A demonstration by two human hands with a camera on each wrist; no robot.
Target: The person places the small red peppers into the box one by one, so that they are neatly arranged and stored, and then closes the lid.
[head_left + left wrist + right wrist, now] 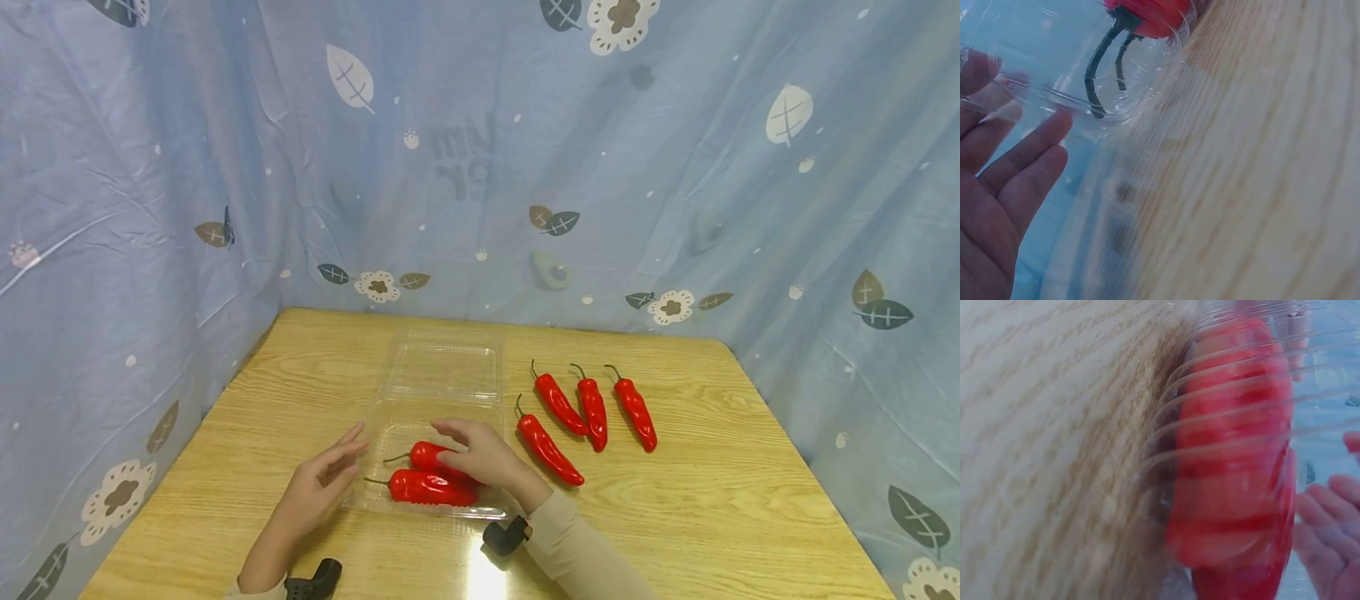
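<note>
Two red chili peppers lie side by side in the base of a clear plastic clamshell box (390, 412): a front pepper (427, 487) and a back pepper (424, 455), stems pointing left. Over the right part of the back pepper is my right hand (483, 454), its fingers loosely extended. In the right wrist view those fingers (1329, 519) lie beside the red peppers (1235, 437), not curled round them. My left hand (311, 492) is at the box's left side with fingers extended. The left wrist view shows its fingertips close to the clear wall; contact is unclear.
Several more red peppers lie on the wooden table (712, 467) right of the box, the nearest pepper (550, 447) close to its edge. The clear lid (446, 367) lies folded back behind the base. A blue patterned curtain (465, 167) encloses the back and sides.
</note>
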